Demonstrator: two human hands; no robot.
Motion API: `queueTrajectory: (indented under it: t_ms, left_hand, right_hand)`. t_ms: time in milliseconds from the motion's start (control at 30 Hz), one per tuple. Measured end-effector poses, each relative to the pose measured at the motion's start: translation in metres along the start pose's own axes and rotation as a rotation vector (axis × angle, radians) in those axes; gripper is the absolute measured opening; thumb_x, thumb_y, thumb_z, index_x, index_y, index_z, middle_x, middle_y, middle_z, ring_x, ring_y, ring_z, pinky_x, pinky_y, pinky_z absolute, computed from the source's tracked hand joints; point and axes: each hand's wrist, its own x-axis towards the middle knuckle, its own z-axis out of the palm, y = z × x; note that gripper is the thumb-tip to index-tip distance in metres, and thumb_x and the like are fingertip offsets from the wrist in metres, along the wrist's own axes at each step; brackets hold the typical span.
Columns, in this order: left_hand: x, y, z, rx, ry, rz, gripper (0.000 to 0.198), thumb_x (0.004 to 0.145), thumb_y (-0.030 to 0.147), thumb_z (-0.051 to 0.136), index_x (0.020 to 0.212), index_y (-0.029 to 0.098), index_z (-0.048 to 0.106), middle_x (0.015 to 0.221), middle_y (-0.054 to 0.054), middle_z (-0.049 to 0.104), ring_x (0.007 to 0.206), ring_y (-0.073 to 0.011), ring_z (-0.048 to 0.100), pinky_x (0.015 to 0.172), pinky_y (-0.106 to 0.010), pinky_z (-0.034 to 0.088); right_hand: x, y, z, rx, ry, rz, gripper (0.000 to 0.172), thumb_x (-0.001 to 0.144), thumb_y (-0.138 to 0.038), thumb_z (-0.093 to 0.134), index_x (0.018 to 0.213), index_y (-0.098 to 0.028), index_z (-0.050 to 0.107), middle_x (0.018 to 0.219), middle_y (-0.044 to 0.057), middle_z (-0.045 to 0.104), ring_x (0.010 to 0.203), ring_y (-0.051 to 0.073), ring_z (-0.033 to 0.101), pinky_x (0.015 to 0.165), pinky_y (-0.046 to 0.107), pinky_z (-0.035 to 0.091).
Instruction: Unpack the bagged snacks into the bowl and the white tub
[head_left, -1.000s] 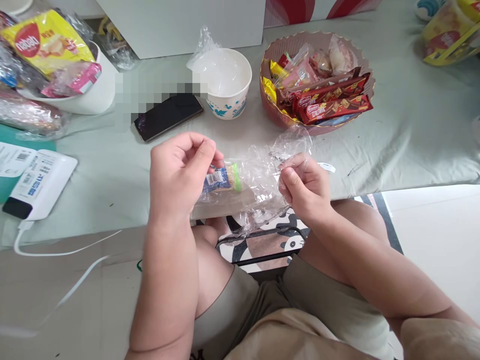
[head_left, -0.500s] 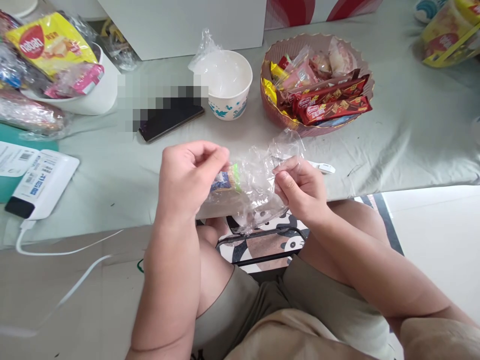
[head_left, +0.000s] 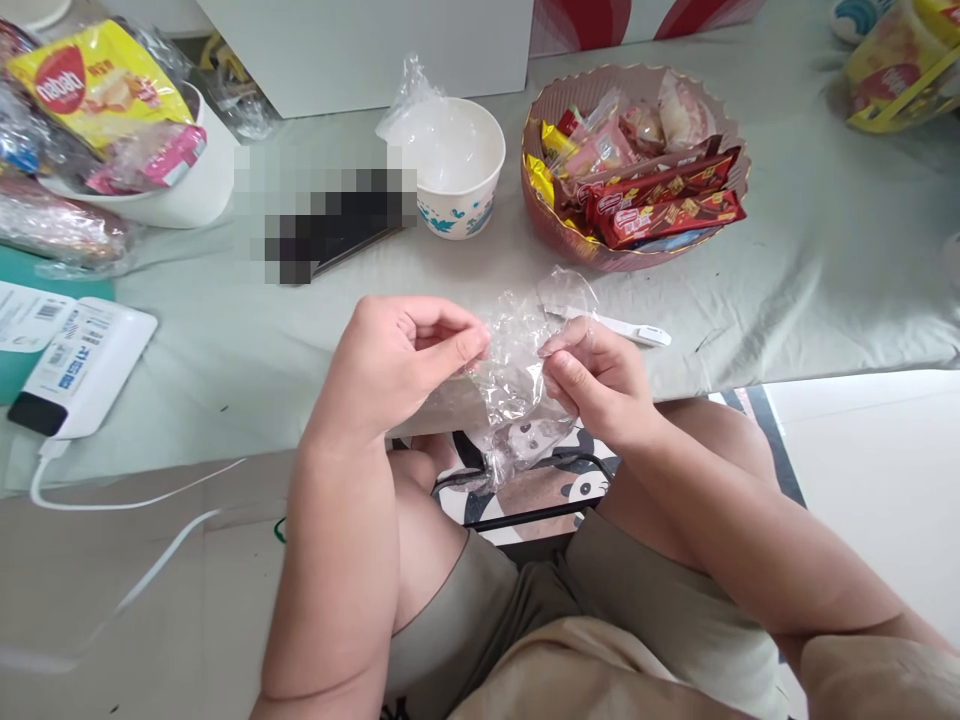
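A crumpled clear plastic bag (head_left: 514, 375) hangs between both hands at the table's front edge. My left hand (head_left: 397, 365) is closed around the bag's left side; the small blue-and-green packet seen earlier is now hidden behind its fingers. My right hand (head_left: 596, 375) pinches the bag's right edge between thumb and fingers. The two hands are close together, just above my knees.
A scalloped bowl (head_left: 551, 230) full of wrapped snacks stands behind the hands, a white paper cup (head_left: 459, 205) with plastic in it to its left. A white pen-like stick (head_left: 626, 328) lies by my right hand. A power bank (head_left: 79, 365) and snack-filled white bowl (head_left: 191, 190) are at left.
My left hand has moved right toward my right hand, bunching the bag up. The blue-and-green packet has gone out of sight behind the left fingers.
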Motion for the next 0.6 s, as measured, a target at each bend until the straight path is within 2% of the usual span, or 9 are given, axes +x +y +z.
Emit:
queueTrajectory:
  t_ms: [200,333,400,433,467,533,600]
  left_hand:
    - [0.001,-0.004,0.002,-0.003,0.174,-0.046,0.023,0.086,0.030,0.077,0.067,0.018,0.073,0.056,0.000,0.068,0.048,-0.0106,0.061,0.047,-0.022,0.050]
    - [0.002,-0.011,-0.001,0.005,0.359,0.067,0.037,0.096,0.038,0.070,0.063,0.021,0.066,0.053,0.002,0.062,0.048,-0.0090,0.057,0.047,-0.022,0.047]
    - [0.001,-0.011,-0.004,-0.060,0.278,0.150,0.026,0.092,0.041,0.074,0.074,0.023,0.072,0.066,0.001,0.071,0.059,-0.0107,0.064,0.055,-0.023,0.052]
    - [0.001,-0.010,-0.004,-0.092,0.185,0.162,0.017,0.086,0.039,0.081,0.083,0.024,0.075,0.076,0.000,0.075,0.067,-0.0120,0.069,0.061,-0.024,0.055]
    - [0.000,-0.009,-0.005,-0.100,0.086,0.149,0.017,0.079,0.036,0.086,0.088,0.024,0.077,0.083,-0.001,0.078,0.073,-0.0130,0.071,0.064,-0.024,0.057]
    - [0.000,-0.005,-0.004,-0.043,-0.041,0.069,0.018,0.071,0.027,0.089,0.085,0.023,0.077,0.081,0.000,0.077,0.072,-0.0133,0.070,0.064,-0.023,0.056]
    - [0.000,-0.002,-0.003,0.046,-0.042,0.005,0.013,0.073,0.026,0.087,0.073,0.021,0.075,0.069,0.000,0.073,0.063,-0.0121,0.066,0.058,-0.022,0.053]
  right_hand:
    - [0.000,0.001,-0.002,-0.017,0.053,-0.057,0.017,0.102,-0.034,0.065,0.093,-0.021,0.063,0.057,-0.008,0.053,0.041,0.003,0.037,0.045,0.017,0.038]
    - [0.000,0.001,-0.002,0.001,0.069,-0.094,0.015,0.103,-0.030,0.063,0.091,-0.021,0.064,0.053,-0.010,0.047,0.040,0.002,0.036,0.044,0.016,0.036]
    - [0.000,0.000,-0.002,0.007,0.064,-0.074,0.016,0.103,-0.033,0.063,0.091,-0.021,0.063,0.053,-0.010,0.046,0.040,0.003,0.035,0.044,0.016,0.035]
    - [0.000,0.000,-0.002,0.002,0.058,-0.057,0.018,0.103,-0.035,0.064,0.091,-0.021,0.062,0.053,-0.010,0.046,0.040,0.003,0.035,0.043,0.017,0.035]
    - [0.000,0.000,-0.001,-0.003,0.049,-0.039,0.020,0.102,-0.038,0.064,0.091,-0.021,0.062,0.053,-0.010,0.046,0.040,0.003,0.036,0.043,0.017,0.035]
    - [0.001,-0.001,-0.001,-0.011,0.031,-0.016,0.023,0.102,-0.042,0.065,0.091,-0.021,0.061,0.054,-0.009,0.049,0.040,0.004,0.036,0.043,0.018,0.035]
    - [0.001,0.000,-0.001,0.000,0.018,-0.023,0.022,0.102,-0.041,0.065,0.092,-0.021,0.061,0.055,-0.009,0.050,0.040,0.003,0.035,0.044,0.018,0.036]
